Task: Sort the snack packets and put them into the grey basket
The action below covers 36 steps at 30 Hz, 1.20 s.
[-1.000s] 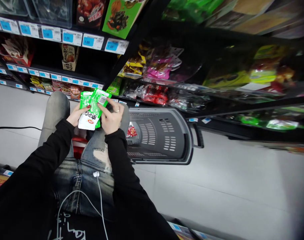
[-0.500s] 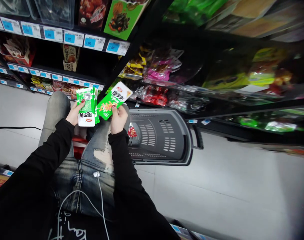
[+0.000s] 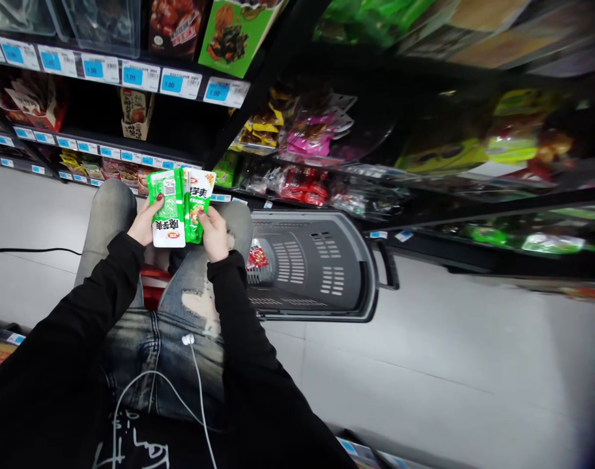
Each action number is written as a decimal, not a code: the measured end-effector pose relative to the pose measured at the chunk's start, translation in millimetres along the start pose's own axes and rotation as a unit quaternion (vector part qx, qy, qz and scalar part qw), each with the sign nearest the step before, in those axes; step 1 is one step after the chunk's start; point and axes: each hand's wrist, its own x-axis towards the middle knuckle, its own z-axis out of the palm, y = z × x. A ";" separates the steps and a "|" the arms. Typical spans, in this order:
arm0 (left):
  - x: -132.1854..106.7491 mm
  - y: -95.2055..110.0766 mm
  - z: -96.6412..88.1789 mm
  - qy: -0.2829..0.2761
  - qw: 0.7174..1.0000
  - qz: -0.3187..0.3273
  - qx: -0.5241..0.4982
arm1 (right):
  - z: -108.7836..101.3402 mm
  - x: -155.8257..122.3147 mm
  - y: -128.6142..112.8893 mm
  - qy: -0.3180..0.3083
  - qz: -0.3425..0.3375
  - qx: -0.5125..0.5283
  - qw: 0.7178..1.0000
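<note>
My left hand (image 3: 145, 223) grips a small stack of green and white snack packets (image 3: 167, 207), held upright over my knees. Beside it my right hand (image 3: 214, 236) pinches another green and white snack packet (image 3: 197, 202) and presses it against the right side of the stack. Both hands sit above my jeans, just left of a grey shopping basket (image 3: 360, 286) on the floor.
Black store shelves (image 3: 277, 85) with snack bags and blue price tags rise ahead and to the right. A red packet (image 3: 257, 256) lies in the basket. A red stool (image 3: 153, 286) shows under my legs. A white earphone cable (image 3: 194, 384) hangs on my lap. Grey tiled floor lies to the right.
My right hand drew one packet away from the stack, turned it round, and has now brought it back upright against the stack held in my left hand.
</note>
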 end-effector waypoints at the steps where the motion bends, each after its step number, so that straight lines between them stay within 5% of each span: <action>1: -0.1 -0.6 0.1 -0.006 1.000 -0.002 0.004 | 2.2 -0.4 -0.6 -0.027 0.007 0.008 1.000; 6: -2.2 -2.3 1.6 -0.038 0.998 -0.022 0.037 | 4.0 -0.1 -0.2 -0.076 0.020 -0.065 0.995; 9: -2.8 -3.7 2.8 -0.042 0.997 -0.026 0.056 | 0.8 -2.7 -7.8 -0.009 0.001 -0.141 0.990; 12: -2.9 -5.1 3.7 -0.046 0.996 -0.027 0.066 | -2.4 -7.4 -23.1 0.054 -0.103 -0.246 0.962; 17: -3.7 -4.2 2.2 -0.058 0.996 -0.018 0.070 | -5.1 -10.1 -38.5 -0.059 -0.265 -0.359 0.893; 21: -1.8 -3.5 -0.8 -0.055 0.996 -0.039 0.062 | -7.0 -7.6 -38.1 -0.081 -0.289 -0.365 0.882; 29: 1.4 -4.2 -1.4 -0.046 0.998 -0.036 0.039 | -14.3 -7.8 -39.4 -0.055 -0.288 -0.299 0.908; 36: 6.7 -0.6 -8.1 -0.011 0.999 -0.030 -0.004 | -14.8 -8.2 -33.5 0.050 -0.338 -0.315 0.886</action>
